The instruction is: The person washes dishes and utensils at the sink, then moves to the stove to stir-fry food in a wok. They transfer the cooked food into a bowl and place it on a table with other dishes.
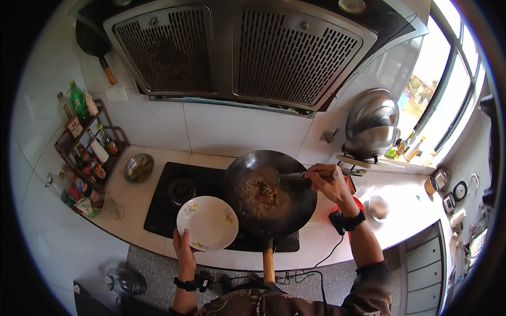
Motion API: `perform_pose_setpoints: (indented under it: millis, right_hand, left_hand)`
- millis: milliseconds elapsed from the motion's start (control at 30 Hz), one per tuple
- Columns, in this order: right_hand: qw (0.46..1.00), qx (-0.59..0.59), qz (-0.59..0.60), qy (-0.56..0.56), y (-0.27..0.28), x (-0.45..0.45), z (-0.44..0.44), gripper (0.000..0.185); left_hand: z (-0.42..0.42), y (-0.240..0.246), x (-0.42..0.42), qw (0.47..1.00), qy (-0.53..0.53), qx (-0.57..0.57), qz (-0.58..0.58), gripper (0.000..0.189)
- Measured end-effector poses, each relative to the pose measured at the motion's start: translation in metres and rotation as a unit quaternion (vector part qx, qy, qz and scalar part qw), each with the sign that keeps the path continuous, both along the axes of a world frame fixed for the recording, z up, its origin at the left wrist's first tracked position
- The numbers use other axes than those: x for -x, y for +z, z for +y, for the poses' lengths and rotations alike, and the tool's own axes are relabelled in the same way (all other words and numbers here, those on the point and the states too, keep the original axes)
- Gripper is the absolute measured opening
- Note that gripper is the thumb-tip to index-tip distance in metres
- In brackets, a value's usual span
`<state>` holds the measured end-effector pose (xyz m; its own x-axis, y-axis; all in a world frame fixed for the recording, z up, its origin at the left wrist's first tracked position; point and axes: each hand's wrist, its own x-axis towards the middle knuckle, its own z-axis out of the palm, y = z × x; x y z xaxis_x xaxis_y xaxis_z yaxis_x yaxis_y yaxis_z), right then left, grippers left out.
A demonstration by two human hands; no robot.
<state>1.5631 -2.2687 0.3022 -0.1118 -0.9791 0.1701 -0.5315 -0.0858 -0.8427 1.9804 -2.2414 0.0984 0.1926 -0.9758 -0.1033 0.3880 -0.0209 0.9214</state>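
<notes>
My left hand (185, 247) holds a white plate (209, 223) with floral prints by its near left rim, over the front of the black gas stove (166, 213). The plate's face bears no food. My right hand (326, 183) grips the wooden-ended handle of a metal ladle or spatula (292, 176), whose head reaches into the wok. Browned, shredded food (265, 195) in brownish liquid lies in the dark wok (245, 166), with faint steam over it. The wok's wooden handle (269, 264) points towards me.
A metal bowl (139, 168) stands left of the stove, near a rack (114, 130) of bottles. On the right are a red container (357, 203) partly behind my wrist, a small bowl (378, 208), and stacked metal pans (371, 126). A black cable (322, 280) hangs by the counter's front edge.
</notes>
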Motion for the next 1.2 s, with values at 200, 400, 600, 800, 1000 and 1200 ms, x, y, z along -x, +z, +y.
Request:
perform_pose_setpoints:
  millis: [200,400,600,800,1000,1200]
  right_hand:
    - [0.999,-0.005,-0.015,0.036,0.036,-0.034,0.021,0.02]
    - [0.995,0.004,0.1,-0.024,0.023,-0.05,0.009,0.021]
    - [1.0,-0.016,0.015,-0.001,0.047,-0.042,0.028,0.021]
    - [0.998,-0.015,0.047,0.04,0.023,-0.069,0.021,0.021]
    - [0.998,-0.027,0.034,-0.04,0.039,-0.04,0.029,0.02]
    - [0.978,0.023,0.005,-0.206,0.073,0.009,0.053,0.032]
  left_hand:
    - [0.001,0.003,0.003,1.0,-0.003,-0.009,0.0,0.046]
    - [0.001,0.004,0.002,1.0,-0.01,-0.006,0.006,0.045]
    - [0.003,0.002,0.001,1.0,-0.01,-0.008,0.025,0.044]
    - [-0.003,0.002,0.011,0.999,-0.035,-0.004,0.03,0.045]
    - [-0.002,0.0,0.014,0.998,-0.053,-0.003,0.04,0.047]
    - [0.001,-0.004,0.011,0.998,-0.049,-0.009,0.039,0.046]
